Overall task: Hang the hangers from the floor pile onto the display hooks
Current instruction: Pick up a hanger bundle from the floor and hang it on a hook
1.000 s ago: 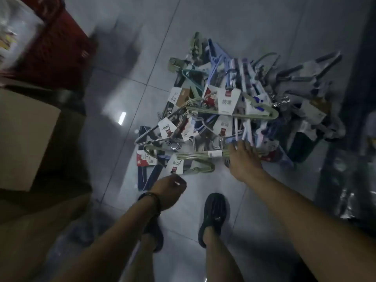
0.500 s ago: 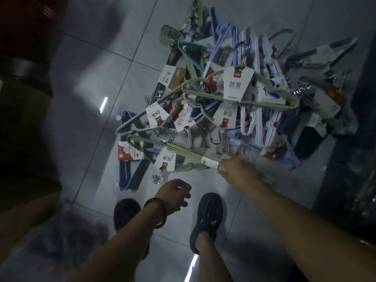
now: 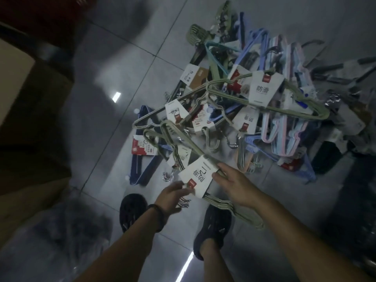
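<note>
Grey floor tiles (image 3: 97, 82) stretch under a brown cardboard box (image 3: 18, 82) at the left and a tangled pile of hangers (image 3: 270, 110) in green, blue and pink, many with card labels, lying ahead of two black shoes (image 3: 211, 231). One green bundle of hangers (image 3: 241, 216) slants from the pile's near edge over the right shoe, with the right hand (image 3: 234, 186) curled round it beside its white card (image 3: 200, 175). The left hand (image 3: 173, 198) reaches its fingers to the card's near corner, too blurred to tell whether they grip.
</note>
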`<state>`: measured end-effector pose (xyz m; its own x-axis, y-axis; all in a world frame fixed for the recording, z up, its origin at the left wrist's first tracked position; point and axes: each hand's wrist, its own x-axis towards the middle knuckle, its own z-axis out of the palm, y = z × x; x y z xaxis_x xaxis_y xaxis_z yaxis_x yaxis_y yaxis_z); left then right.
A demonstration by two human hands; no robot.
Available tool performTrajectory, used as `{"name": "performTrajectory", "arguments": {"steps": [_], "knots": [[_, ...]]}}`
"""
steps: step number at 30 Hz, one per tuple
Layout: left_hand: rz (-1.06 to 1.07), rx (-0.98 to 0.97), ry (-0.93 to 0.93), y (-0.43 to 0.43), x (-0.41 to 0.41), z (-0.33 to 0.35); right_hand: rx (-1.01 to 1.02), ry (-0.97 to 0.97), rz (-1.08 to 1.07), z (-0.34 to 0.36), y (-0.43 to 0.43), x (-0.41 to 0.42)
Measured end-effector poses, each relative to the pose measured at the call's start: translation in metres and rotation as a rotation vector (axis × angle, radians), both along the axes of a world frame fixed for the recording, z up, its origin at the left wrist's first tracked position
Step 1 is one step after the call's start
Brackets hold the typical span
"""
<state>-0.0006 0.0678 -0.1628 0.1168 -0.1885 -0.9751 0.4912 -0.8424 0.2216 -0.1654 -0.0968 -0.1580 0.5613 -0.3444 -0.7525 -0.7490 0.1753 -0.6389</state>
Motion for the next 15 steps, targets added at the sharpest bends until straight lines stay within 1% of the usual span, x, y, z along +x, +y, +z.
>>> {"name": "performTrajectory", "arguments": {"steps": [1, 3, 4, 5, 6, 7, 8, 9, 10, 11, 12, 15], "knots": [[-0.02, -0.017, 0.018, 0.003, 0.005, -0.006, 0.006, -0.008, 0.038, -0.011, -0.002, 0.009], [-0.042, -0.062, -0.067, 0.013, 0.01, -0.033, -0.013, -0.009, 0.131, -0.03, -0.005, 0.033], [-0.018, -0.071, -0.106, 0.017, 0.01, -0.047, -0.058, 0.015, 0.191, -0.044, -0.006, 0.045], [0.005, -0.069, -0.131, 0.017, 0.011, -0.06, -0.13, 0.047, 0.253, -0.06, -0.007, 0.056], [0.034, -0.069, -0.156, 0.017, 0.012, -0.076, -0.249, 0.09, 0.34, -0.078, -0.008, 0.069], [0.055, -0.046, -0.178, 0.016, 0.015, -0.093, -0.396, 0.14, 0.474, -0.097, -0.008, 0.082], [0.077, -0.012, -0.195, 0.019, 0.015, -0.122, -0.538, 0.185, 0.625, -0.115, -0.008, 0.093], [0.087, 0.003, -0.205, 0.025, 0.015, -0.163, -0.63, 0.211, 0.743, -0.135, -0.007, 0.101], [0.086, 0.014, -0.209, 0.027, 0.016, -0.191, -0.681, 0.232, 0.825, -0.154, -0.006, 0.106], [0.057, 0.041, -0.215, 0.025, 0.018, -0.206, -0.686, 0.26, 0.816, -0.171, -0.003, 0.111], [0.008, 0.073, -0.226, 0.019, 0.021, -0.21, -0.674, 0.297, 0.763, -0.186, 0.0, 0.115], [-0.156, 0.111, -0.373, 0.011, 0.023, -0.209, -0.574, 0.352, 0.568, -0.22, 0.012, 0.122]]}}
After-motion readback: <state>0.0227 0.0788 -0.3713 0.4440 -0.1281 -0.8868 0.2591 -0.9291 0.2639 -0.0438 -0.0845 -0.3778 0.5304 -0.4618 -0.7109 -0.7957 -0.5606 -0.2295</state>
